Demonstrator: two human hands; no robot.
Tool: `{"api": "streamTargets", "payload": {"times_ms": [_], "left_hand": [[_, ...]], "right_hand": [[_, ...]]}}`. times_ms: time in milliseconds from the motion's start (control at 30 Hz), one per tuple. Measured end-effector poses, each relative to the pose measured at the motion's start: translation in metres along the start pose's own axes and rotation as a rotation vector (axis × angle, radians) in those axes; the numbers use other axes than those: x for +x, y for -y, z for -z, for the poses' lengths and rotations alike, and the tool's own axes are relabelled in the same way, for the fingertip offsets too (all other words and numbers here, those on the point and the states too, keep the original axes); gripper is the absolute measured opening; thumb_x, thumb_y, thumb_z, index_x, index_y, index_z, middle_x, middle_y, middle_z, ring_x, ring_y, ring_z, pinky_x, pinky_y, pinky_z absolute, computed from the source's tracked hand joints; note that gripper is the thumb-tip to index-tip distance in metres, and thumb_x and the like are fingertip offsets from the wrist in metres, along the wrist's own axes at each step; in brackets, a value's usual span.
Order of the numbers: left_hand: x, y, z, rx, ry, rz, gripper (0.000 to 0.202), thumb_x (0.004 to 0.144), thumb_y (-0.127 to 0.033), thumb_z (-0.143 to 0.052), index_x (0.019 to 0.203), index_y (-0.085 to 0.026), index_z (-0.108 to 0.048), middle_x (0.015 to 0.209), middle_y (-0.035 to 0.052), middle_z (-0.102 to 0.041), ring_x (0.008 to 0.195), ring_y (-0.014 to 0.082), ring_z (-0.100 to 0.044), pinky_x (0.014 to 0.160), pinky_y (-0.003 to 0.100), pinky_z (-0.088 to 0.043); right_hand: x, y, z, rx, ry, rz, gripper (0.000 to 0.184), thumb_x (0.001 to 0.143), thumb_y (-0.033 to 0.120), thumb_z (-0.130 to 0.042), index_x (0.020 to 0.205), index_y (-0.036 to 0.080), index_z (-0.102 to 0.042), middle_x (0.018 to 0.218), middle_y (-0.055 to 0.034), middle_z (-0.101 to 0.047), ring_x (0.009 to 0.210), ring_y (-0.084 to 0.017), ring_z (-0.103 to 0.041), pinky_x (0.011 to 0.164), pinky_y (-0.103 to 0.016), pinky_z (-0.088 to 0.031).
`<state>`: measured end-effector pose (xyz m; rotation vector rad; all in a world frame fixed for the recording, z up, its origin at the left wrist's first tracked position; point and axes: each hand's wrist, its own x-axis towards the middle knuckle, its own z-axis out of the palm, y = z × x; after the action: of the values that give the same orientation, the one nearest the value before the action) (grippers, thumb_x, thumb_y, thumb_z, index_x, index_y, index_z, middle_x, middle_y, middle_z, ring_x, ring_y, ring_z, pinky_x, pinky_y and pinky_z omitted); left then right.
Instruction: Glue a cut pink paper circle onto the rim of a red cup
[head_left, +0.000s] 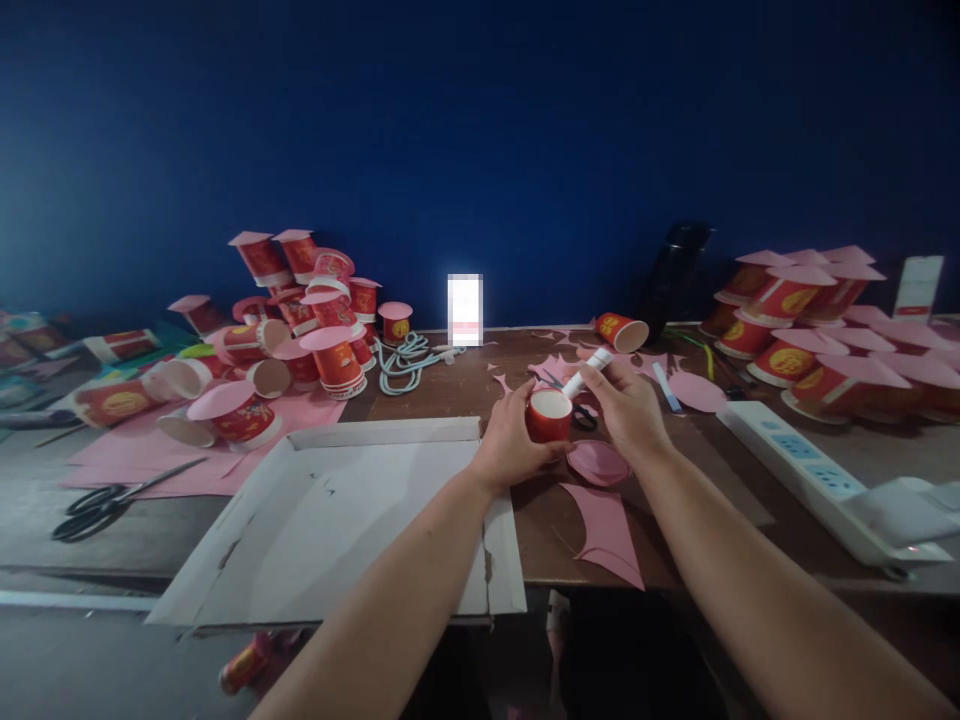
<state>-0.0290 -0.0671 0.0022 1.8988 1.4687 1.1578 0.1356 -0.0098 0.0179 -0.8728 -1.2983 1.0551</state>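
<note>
My bare forearms (409, 555) lie nearest the camera. My left hand (504, 440) curls around a red paper cup (549, 430), mouth up over the brown table (536, 530); my right hand (628, 405) pinches a white tube (588, 373) close by its rim. The cup should be light and easily dented, so a loose grip around its side suits. Pink discs (598, 463) lie just beside it, scissors (582, 424) beyond, a white tray (360, 520) leftward.
</note>
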Motion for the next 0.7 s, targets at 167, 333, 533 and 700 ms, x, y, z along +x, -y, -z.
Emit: {"api": "streamTargets", "payload": {"times_ms": [167, 333, 533, 700], "left_hand": [[0.0007, 0.0003, -0.0051, 0.058, -0.074, 0.036, 0.099, 0.057, -0.045, -0.08, 0.14, -0.017, -0.035, 0.14, 0.016, -0.041, 0.132, 0.0312, -0.035, 0.11, 0.047, -0.028], [0.0015, 0.0016, -0.0028, 0.003, -0.05, 0.042, 0.095, 0.058, -0.037, -0.08, 0.14, -0.019, -0.036, 0.14, 0.014, -0.045, 0.129, 0.0304, -0.04, 0.108, 0.046, -0.031], [-0.0001, 0.0009, 0.0002, -0.078, -0.013, 0.051, 0.093, 0.059, -0.033, -0.08, 0.141, -0.021, -0.037, 0.139, 0.0133, -0.048, 0.125, 0.032, -0.046, 0.106, 0.048, -0.034], [-0.0007, 0.0002, -0.0003, -0.015, -0.001, 0.009, 0.093, 0.062, -0.037, -0.077, 0.142, -0.02, -0.034, 0.139, 0.0136, -0.047, 0.126, 0.0311, -0.043, 0.107, 0.047, -0.033]], "right_hand": [[-0.0005, 0.0002, -0.0009, 0.01, 0.002, -0.007, 0.046, 0.074, 0.049, -0.07, 0.112, 0.024, -0.065, 0.095, -0.0033, -0.072, 0.085, -0.02, -0.069, 0.072, -0.031, -0.058], [-0.0005, -0.0007, -0.0002, 0.011, 0.002, 0.008, 0.044, 0.074, 0.049, -0.07, 0.11, 0.023, -0.066, 0.097, -0.004, -0.071, 0.086, -0.02, -0.069, 0.074, -0.033, -0.058], [0.0004, -0.0003, 0.0011, 0.012, 0.011, 0.0, 0.047, 0.074, 0.049, -0.069, 0.113, 0.023, -0.065, 0.096, -0.0041, -0.072, 0.082, -0.02, -0.069, 0.07, -0.032, -0.058], [0.0003, 0.0009, -0.0001, -0.002, -0.011, -0.01, 0.046, 0.073, 0.05, -0.07, 0.111, 0.023, -0.066, 0.094, -0.0038, -0.072, 0.079, -0.019, -0.069, 0.068, -0.031, -0.058]]}}
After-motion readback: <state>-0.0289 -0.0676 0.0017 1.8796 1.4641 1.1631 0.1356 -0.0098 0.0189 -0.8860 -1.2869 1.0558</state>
